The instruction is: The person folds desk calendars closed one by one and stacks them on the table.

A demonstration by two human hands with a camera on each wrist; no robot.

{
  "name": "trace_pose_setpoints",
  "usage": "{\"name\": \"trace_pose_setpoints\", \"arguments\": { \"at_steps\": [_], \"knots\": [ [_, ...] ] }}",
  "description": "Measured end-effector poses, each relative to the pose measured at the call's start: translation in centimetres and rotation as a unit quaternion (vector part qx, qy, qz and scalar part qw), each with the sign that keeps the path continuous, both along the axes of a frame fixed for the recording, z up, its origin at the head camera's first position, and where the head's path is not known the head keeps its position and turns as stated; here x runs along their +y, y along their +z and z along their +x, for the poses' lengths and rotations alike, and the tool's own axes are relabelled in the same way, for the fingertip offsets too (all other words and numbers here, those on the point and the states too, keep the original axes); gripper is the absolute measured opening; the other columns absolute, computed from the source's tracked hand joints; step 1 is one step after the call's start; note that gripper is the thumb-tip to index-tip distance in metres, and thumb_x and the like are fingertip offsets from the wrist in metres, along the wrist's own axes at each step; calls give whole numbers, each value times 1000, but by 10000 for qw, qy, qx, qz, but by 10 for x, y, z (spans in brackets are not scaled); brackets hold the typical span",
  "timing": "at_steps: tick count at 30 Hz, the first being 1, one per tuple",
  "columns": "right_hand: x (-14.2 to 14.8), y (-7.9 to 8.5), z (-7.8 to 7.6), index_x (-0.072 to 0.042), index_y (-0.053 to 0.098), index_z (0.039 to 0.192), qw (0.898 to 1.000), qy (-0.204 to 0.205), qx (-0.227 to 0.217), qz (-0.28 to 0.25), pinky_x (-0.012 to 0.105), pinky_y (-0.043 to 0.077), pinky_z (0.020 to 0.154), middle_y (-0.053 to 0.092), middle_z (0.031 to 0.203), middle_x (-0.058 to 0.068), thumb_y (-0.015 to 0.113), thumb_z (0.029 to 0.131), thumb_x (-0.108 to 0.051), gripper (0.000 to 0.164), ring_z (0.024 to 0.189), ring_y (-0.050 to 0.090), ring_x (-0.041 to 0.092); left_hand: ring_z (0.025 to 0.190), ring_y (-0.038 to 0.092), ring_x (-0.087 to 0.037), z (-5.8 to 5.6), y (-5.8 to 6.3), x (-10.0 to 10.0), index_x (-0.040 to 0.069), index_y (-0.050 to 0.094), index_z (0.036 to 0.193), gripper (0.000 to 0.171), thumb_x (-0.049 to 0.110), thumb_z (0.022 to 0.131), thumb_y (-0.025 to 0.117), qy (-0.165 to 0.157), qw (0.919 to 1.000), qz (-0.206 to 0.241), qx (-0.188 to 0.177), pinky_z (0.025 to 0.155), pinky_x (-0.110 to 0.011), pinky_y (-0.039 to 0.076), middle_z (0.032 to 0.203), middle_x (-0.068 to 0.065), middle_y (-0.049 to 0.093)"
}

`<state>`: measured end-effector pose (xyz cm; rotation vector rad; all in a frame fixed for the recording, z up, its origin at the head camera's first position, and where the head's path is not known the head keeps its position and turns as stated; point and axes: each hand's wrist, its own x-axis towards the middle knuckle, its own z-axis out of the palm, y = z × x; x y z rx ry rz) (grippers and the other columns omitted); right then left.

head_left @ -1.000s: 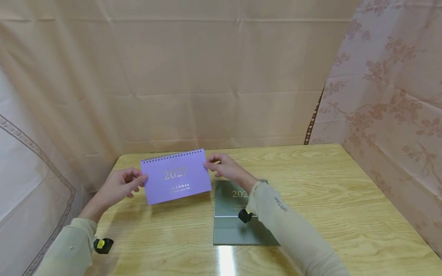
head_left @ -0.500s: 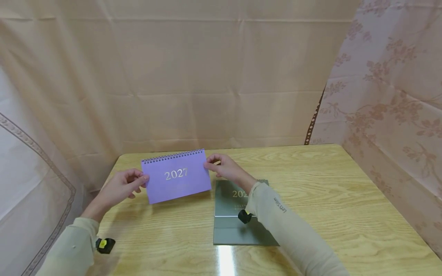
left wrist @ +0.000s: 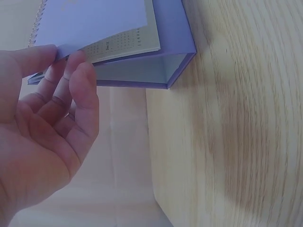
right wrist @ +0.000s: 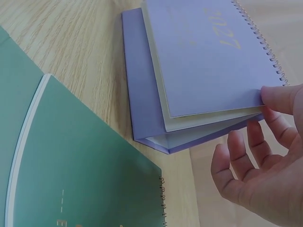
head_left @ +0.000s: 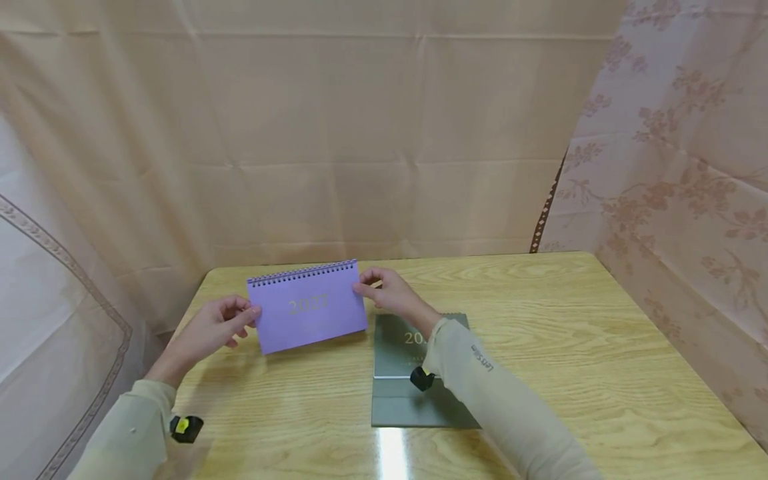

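A purple spiral-bound desk calendar (head_left: 312,327) marked 2027 stands on its folded base at the table's left side, spiral at the top. My left hand (head_left: 207,330) pinches its left edge between thumb and fingers. At the opposite edge my right hand (head_left: 390,291) pinches it likewise. In the left wrist view, a page with printed dates (left wrist: 124,43) shows under the purple cover (left wrist: 94,21), and the triangular base is spread. To the right a dark green calendar (head_left: 393,353) lies on the table, partly hidden by my right forearm.
The wooden table (head_left: 570,347) extends to the right of both calendars. A beige curtain (head_left: 360,133) hangs behind it, and a flowered cloth (head_left: 678,187) hangs on the right. Light glares on the table's front (head_left: 391,453).
Both hands keep their grip on the purple calendar. The calendar and my left hand have shifted slightly to the right, and the calendar's face has changed its tilt a little.
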<state>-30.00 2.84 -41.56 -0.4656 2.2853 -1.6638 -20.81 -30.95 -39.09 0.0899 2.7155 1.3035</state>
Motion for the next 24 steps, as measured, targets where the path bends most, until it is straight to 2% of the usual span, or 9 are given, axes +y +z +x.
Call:
{"name": "trace_pose_setpoints", "arguments": {
  "at_steps": [8, 15, 18, 24],
  "knots": [
    [-1, -4, -1, -8, 65, 103, 9999, -74, 109, 104, 29, 50, 70, 63, 111, 6, 68, 99, -23, 16, 93, 58, 24, 80, 61, -24, -2, -4, 1, -1, 62, 110, 39, 37, 102, 63, 34, 9999, -5, 133, 63, -35, 56, 99, -18, 67],
    [-3, -3, 1, -6, 65, 103, 9996, -132, 206, 103, 29, 51, 70, 64, 113, 9, 68, 100, -21, 16, 101, 61, 37, 80, 61, -23, -1, -5, 3, -2, 61, 110, 36, 34, 103, 62, 7, 9998, -45, 202, 61, -34, 56, 97, -14, 67],
    [-2, -3, 1, -5, 65, 103, 9994, -153, 274, 130, 29, 51, 70, 65, 112, 9, 68, 100, -21, 16, 101, 62, 38, 79, 61, -22, -1, -6, 4, -2, 61, 111, 35, 32, 104, 60, -9, 9997, -29, 238, 60, -35, 55, 96, -11, 67],
    [-3, -5, 0, -7, 66, 102, 9985, -206, 430, 280, 33, 51, 79, 65, 110, 7, 67, 100, -21, 14, 99, 59, 25, 78, 62, -22, -1, -8, 6, -3, 60, 110, 34, 31, 105, 58, 50, 9996, -12, 288, 59, -35, 55, 97, -14, 68]
  ]
}}
